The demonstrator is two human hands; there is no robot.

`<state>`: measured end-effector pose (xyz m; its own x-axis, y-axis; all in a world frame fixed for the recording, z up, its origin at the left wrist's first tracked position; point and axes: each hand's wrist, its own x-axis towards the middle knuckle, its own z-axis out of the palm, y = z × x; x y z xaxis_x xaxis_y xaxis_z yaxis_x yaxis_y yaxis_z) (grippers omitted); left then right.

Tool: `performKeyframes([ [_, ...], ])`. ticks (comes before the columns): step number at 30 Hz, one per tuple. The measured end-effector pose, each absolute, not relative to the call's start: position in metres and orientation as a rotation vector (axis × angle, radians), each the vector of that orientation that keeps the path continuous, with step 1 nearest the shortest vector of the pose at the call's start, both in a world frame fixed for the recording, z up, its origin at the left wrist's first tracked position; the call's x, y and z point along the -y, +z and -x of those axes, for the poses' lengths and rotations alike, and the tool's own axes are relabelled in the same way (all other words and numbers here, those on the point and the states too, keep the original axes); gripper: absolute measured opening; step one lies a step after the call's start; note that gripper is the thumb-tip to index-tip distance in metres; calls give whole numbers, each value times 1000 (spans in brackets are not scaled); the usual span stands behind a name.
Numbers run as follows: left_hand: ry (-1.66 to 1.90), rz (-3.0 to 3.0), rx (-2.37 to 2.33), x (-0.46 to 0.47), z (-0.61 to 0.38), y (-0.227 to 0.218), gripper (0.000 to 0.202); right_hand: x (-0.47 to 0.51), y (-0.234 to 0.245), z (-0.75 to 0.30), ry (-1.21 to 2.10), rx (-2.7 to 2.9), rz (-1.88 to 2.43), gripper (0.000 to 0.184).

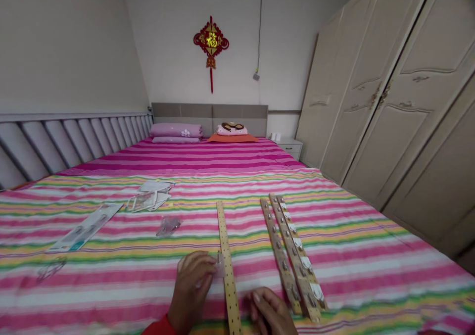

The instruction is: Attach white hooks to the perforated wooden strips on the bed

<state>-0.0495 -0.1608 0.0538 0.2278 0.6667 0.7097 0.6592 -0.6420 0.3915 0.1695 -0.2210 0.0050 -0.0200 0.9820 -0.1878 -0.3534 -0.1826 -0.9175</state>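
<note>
A pale yellow strip with rows of small holes (227, 275) lies lengthwise on the striped bedspread in front of me. At its left edge, my left hand (193, 283) pinches a small clear plastic piece (220, 265), with what looks like a thin metal bit at its top. My right hand (272, 312) is low on the strip's right side, fingers curled and thumb against them; whatever is between them is hidden. Farther right lie three strips side by side: two carry a row of metal hooks (278, 246), and the outermost bears white round pieces (299, 245).
Left of the strip are a crumpled clear bag (168, 226), several flat packets (148, 196), a long card package (87, 228) and a thin wire-like tangle (52, 269). Folded bedding (176, 131) sits by the headboard (181, 111). A wardrobe (393, 127) stands at the right.
</note>
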Motion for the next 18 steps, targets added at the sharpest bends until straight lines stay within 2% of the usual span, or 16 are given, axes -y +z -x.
performKeyframes([
  [6, 1322, -2455, -1230, 182, 28, 52, 20, 210, 43, -144, 1541, 894, 996, 43],
  [10, 1198, -2284, -1118, 191, 22, 47, 20, 206, 43, -141, 1527, 736, 913, 37],
  [18, 1092, -1834, -850, 201, 12, 49, 17, 212, 39, -155, 1835, 576, 849, 28],
])
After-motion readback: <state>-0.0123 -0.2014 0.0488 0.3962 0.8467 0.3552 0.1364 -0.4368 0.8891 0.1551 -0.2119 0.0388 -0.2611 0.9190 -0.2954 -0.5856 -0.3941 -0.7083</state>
